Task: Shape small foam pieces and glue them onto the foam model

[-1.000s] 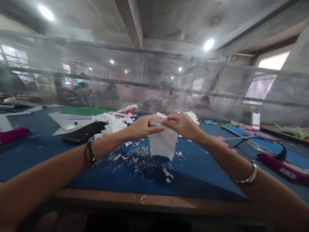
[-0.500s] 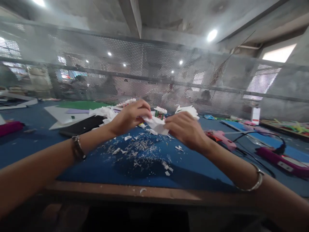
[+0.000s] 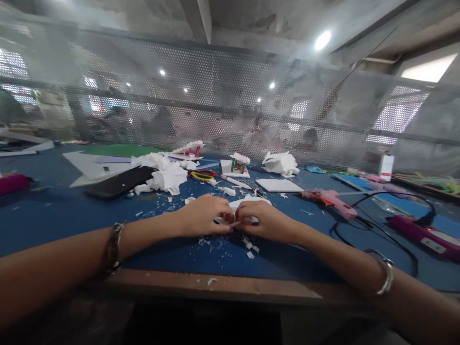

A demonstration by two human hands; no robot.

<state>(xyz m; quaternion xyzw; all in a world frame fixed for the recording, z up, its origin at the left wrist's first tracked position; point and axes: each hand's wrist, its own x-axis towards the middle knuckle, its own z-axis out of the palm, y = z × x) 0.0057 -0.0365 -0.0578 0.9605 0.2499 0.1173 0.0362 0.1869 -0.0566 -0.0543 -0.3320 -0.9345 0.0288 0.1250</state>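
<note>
My left hand (image 3: pixel 203 215) and my right hand (image 3: pixel 264 220) rest side by side on the blue table top (image 3: pixel 53 220), near its front edge. Both have their fingers curled down onto a white sheet (image 3: pixel 244 203) that lies flat on the table, mostly hidden under them. Small white scraps (image 3: pixel 249 249) lie scattered under and in front of my hands. A beaded bracelet is on my left wrist and a metal bangle on my right.
A black phone (image 3: pixel 118 182) and crumpled white paper (image 3: pixel 167 177) lie at the left. Yellow-handled scissors (image 3: pixel 201 176), a pen (image 3: pixel 237 182), a white square (image 3: pixel 278 185), a pink glue gun (image 3: pixel 330 197) with black cable (image 3: pixel 373 225) lie behind and right. A perforated metal screen (image 3: pixel 230 110) bounds the far side.
My hands were up in the air holding the white sheet hanging down; they crumpled or folded it and brought it down onto the table, where they now press on it.
</note>
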